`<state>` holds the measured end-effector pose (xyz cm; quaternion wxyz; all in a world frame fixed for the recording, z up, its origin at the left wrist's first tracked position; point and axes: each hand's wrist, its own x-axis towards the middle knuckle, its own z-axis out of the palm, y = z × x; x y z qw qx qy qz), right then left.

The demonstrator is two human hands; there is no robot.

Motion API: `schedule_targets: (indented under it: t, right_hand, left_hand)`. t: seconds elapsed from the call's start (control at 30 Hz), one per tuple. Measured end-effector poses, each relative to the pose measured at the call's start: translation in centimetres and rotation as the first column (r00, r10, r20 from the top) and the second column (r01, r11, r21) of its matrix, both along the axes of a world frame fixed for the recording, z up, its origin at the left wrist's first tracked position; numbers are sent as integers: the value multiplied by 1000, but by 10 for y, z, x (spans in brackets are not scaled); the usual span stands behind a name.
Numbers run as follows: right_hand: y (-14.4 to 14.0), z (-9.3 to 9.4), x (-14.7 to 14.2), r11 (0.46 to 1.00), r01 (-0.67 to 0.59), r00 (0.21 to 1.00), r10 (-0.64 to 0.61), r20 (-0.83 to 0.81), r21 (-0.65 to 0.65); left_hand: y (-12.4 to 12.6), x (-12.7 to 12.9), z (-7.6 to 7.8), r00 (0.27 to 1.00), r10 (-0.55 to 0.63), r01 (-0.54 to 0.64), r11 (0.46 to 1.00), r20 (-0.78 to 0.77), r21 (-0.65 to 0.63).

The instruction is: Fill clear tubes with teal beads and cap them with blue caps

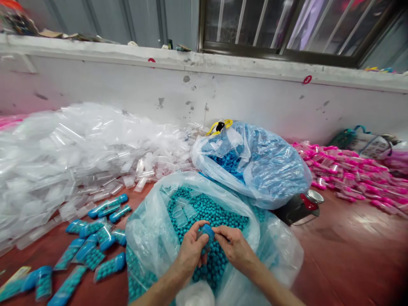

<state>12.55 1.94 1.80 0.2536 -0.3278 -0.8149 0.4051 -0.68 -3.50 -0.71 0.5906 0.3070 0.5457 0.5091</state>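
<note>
The blue-capped tube (207,233) sits pinched between both hands over the open bag of teal beads (216,214); left hand (190,250) fingers clamp its body, right hand (234,246) fingertips close on its end. No writing is readable. Filled tubes (95,250) lie left, empty clear tubes (79,157) behind, pink tubes (350,174) right.

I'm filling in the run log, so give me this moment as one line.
left hand: holds blue-capped tube | right hand: pinches tube | below: bag of teal beads | left: filled tubes on floor
</note>
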Motion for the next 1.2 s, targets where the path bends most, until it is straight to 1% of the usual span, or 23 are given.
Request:
schedule_targets:
  t: [0.07,0.1,0.17,0.2,0.27,0.33,0.37,0.4,0.43,0.5,0.53,0.57,0.6,0.7,0.8,0.87,0.97,1.0,1.03,1.07,1.1,1.13,1.2]
  right_hand:
    - [4,-1,3,999,-22,1000,22,-18,-40]
    - [6,-2,4,996,-24,999,21,-36,-86]
    - [12,-2,5,971,-31,996,8,-94,-238]
    - [16,-2,5,944,-35,991,-10,-137,-327]
    - [22,-2,2,877,-28,970,-92,-223,-480]
    - [27,-1,-2,825,34,934,-227,-277,-564]
    - [28,0,-5,816,72,918,-279,-283,-574]
    - [29,1,-7,823,99,913,-298,-277,-559]
    - [29,1,-8,848,113,920,-286,-267,-518]
    - [27,1,-9,912,117,944,-226,-243,-394]
    - [25,1,-9,931,113,953,-200,-228,-346]
    - [23,0,-9,939,107,959,-184,-215,-328]
    - [21,-1,-10,935,94,964,-171,-204,-341]
    - [15,-4,-12,884,44,968,-153,-199,-466]
    - [11,-6,-14,822,71,927,-263,-266,-565]
    - [9,-5,-13,770,63,903,-315,-292,-635]
    - [7,-7,-10,693,3,909,-302,-286,-721]
    - [7,-8,-10,679,-4,911,-300,-283,-734]
    - [7,-9,-9,678,-3,914,-296,-277,-735]
    - [7,-11,-9,694,9,920,-289,-267,-720]
    - [7,-12,-9,726,31,927,-278,-252,-687]
    - [8,-12,-9,769,53,937,-259,-235,-637]
    - [8,-9,-8,862,72,962,-194,-195,-503]
  left_hand:
    - [0,-1,0,1000,1,0,1000,-23,11]
    - [0,-2,1,1000,-6,7,1000,-21,19]
    - [1,-5,4,999,-47,47,998,9,30]
    - [1,-8,6,997,-75,74,996,25,39]
    - [1,-12,8,990,-135,133,990,38,54]
    - [0,-15,8,983,-185,184,981,12,58]
    - [-1,-15,7,980,-199,199,978,-9,57]
    - [-2,-15,7,979,-203,204,978,-26,52]
    - [-3,-15,7,980,-194,196,980,-38,47]
    - [-4,-15,6,987,-153,155,987,-41,47]
    - [-3,-15,6,990,-141,142,989,-31,49]
    - [-3,-16,6,991,-136,136,989,-16,52]
    - [-2,-17,6,991,-134,134,990,2,54]
    - [-1,-19,6,991,-119,116,992,55,54]
    - [-2,-20,4,993,-90,85,995,80,56]
    - [-3,-20,3,992,-54,48,997,113,55]
    - [-3,-22,1,987,-3,-5,999,163,48]
    - [-3,-23,0,988,-5,-3,999,156,52]
    - [-3,-24,0,991,-17,8,998,131,64]
    - [-3,-24,-1,995,-36,29,996,91,82]
    - [-4,-25,-1,997,-59,55,993,41,103]
    - [-5,-25,-2,996,-85,86,989,-11,118]
    - [-8,-23,-1,987,-127,137,984,-94,115]
